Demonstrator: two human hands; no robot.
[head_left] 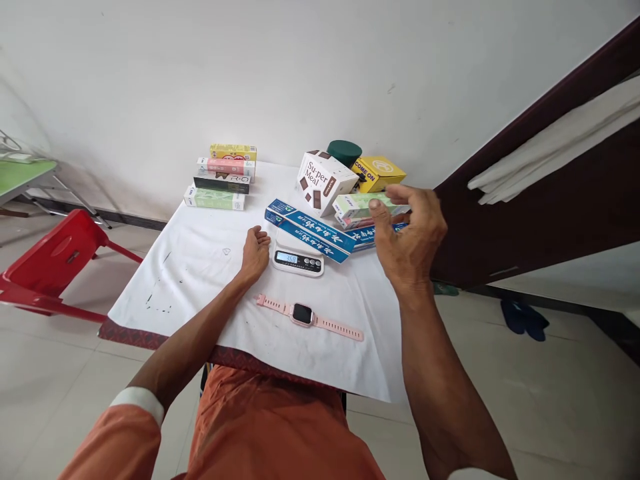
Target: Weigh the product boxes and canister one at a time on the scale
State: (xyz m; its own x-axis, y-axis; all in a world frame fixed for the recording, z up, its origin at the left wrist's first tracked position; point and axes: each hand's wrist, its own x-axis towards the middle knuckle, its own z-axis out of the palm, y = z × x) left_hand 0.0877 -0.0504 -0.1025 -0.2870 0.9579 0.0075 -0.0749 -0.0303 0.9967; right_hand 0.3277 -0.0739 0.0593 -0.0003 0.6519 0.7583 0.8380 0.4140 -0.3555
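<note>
My left hand (255,255) rests on the white tablecloth (190,267) with its fingers curled in, holding nothing, just left of a small white digital scale (298,259). A long blue box (310,230) lies across the scale's platform. My right hand (411,233) hovers above the table's right side, fingers spread and slightly bent, empty, close to a green and pink box (356,207) and a second blue box (367,235). A pink smartwatch (309,317) lies flat near the front edge.
A stack of several flat boxes (225,175) stands at the back left. A white "Su-per Meal" box (325,181), a yellow box (379,172) and a dark green lid (345,151) sit at the back. A red plastic chair (47,263) stands left; a dark wooden door (540,200) right.
</note>
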